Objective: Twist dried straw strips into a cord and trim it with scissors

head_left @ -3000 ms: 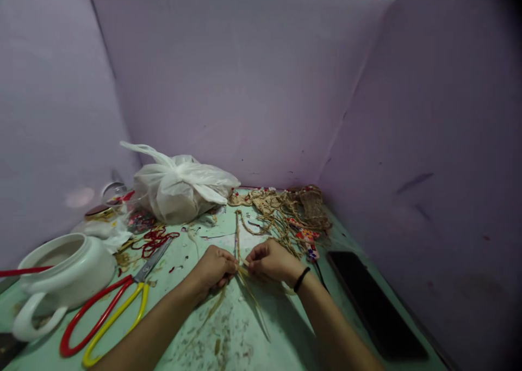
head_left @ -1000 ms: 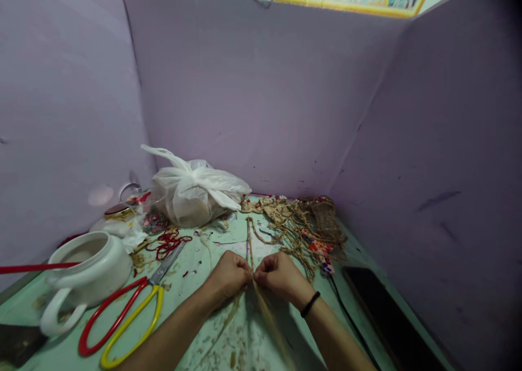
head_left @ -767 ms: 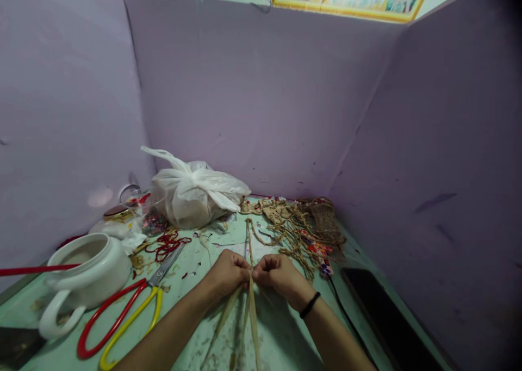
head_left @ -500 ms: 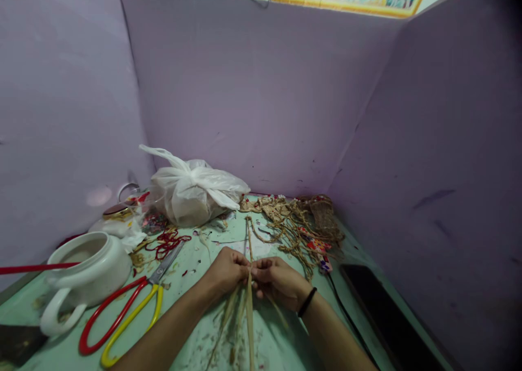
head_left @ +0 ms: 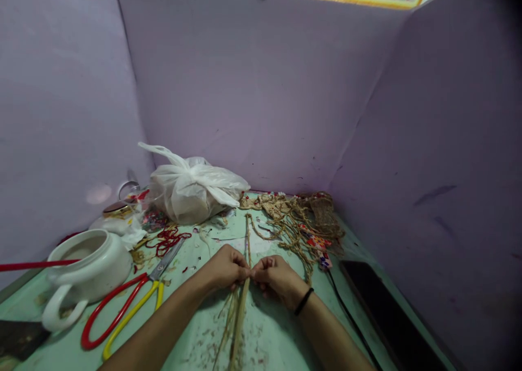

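Note:
Side by side at the middle of the table, both my hands pinch a braid of dry, straw-coloured plant fibre (head_left: 248, 242). My left hand (head_left: 227, 266) grips it from the left with thumb and fingers closed. From the right, my right hand (head_left: 275, 276) pinches at the same spot, fingertips almost touching the left ones; a black band circles that wrist. The finished braid runs away from me up to a knotted end. Loose fibre strands (head_left: 238, 327) hang down toward me below the hands. Fingertips hide the exact crossing of the strands.
On the left are scissors (head_left: 157, 273) with red and yellow handles, a white teapot (head_left: 108, 267) and red thread (head_left: 167, 241). A tied plastic bag (head_left: 196, 189) sits at the back. Coiled braided cord (head_left: 296, 235) lies back right, near a black phone-like slab (head_left: 383, 311).
The loose strands have swung left and gathered together; the strand beneath my right hand no longer shows. Both hands stay on the braid, with fingertips slightly shifted.

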`<state>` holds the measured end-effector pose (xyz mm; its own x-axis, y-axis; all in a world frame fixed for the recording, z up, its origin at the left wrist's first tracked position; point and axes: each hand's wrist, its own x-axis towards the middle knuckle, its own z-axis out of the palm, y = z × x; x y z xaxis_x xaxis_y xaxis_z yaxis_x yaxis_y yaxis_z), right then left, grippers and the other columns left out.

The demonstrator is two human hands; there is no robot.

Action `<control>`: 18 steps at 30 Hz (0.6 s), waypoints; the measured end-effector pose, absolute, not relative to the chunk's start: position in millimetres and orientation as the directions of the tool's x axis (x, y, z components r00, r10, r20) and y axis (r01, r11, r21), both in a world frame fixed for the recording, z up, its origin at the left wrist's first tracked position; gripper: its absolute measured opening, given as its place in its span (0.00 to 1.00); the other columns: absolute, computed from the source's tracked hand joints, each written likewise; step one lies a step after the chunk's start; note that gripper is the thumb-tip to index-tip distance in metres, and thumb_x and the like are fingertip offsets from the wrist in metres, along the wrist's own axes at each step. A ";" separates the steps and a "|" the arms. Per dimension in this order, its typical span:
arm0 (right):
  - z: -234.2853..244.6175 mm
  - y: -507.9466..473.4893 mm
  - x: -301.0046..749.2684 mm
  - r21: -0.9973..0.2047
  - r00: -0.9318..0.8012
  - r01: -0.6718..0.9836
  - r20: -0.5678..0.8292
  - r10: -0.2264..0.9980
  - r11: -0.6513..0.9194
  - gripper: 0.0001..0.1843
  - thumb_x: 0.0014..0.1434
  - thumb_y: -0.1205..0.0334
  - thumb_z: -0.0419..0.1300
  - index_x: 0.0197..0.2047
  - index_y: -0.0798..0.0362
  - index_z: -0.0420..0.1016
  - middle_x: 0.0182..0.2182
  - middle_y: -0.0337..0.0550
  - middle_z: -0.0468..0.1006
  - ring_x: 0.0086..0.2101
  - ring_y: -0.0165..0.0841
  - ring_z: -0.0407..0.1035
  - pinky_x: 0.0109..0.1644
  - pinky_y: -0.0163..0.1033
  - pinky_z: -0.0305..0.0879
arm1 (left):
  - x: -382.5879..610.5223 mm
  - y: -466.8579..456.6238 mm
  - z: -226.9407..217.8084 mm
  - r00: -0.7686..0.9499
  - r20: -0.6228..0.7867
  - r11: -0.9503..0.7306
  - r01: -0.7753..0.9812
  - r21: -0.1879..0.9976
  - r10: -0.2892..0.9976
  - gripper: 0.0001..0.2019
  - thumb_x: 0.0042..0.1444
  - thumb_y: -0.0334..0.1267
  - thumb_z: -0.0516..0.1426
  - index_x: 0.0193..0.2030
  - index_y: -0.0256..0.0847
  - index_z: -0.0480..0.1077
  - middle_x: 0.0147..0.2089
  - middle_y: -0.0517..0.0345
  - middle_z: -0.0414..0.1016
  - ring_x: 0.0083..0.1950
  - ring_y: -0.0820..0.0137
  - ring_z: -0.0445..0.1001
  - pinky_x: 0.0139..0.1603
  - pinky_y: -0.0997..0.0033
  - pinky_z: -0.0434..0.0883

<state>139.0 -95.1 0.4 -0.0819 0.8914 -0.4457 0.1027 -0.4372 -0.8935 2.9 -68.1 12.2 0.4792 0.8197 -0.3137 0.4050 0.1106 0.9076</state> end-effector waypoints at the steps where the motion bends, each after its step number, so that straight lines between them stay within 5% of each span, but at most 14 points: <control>1: -0.6 -94.8 138.8 -0.899 -0.089 0.094 -0.435 0.896 -0.428 0.06 0.36 0.71 0.56 0.12 0.57 0.64 0.07 0.32 0.61 0.08 0.20 0.51 0.12 0.28 0.48 | 3.6 -68.3 12.0 0.453 -0.328 0.129 0.415 0.901 0.829 0.04 0.33 0.32 0.52 0.17 0.34 0.65 0.12 0.64 0.59 0.13 0.80 0.54 0.15 0.78 0.50; 10: -7.9 -94.3 136.1 -0.900 -0.118 0.003 -0.433 0.894 -0.435 0.04 0.36 0.68 0.56 0.14 0.58 0.65 0.10 0.35 0.66 0.10 0.22 0.56 0.14 0.30 0.54 | 3.6 -65.5 3.6 0.405 -0.257 0.030 0.489 0.872 0.877 0.05 0.31 0.28 0.50 0.16 0.32 0.67 0.12 0.64 0.58 0.16 0.80 0.52 0.17 0.78 0.49; 18: -5.0 -96.6 131.5 -0.907 -0.039 0.075 -0.417 0.908 -0.413 0.07 0.36 0.71 0.54 0.11 0.56 0.60 0.06 0.31 0.58 0.09 0.21 0.50 0.12 0.29 0.47 | -2.5 -69.9 12.3 0.451 -0.240 -0.156 0.679 0.717 0.860 0.10 0.34 0.32 0.50 0.21 0.32 0.72 0.17 0.61 0.63 0.21 0.76 0.58 0.20 0.77 0.53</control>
<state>131.5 -96.6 -5.0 -0.0388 0.9081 -0.4169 0.0753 -0.4133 -0.9075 -2.5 -69.9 12.3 0.4507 0.8599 -0.2398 0.6793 -0.1561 0.7171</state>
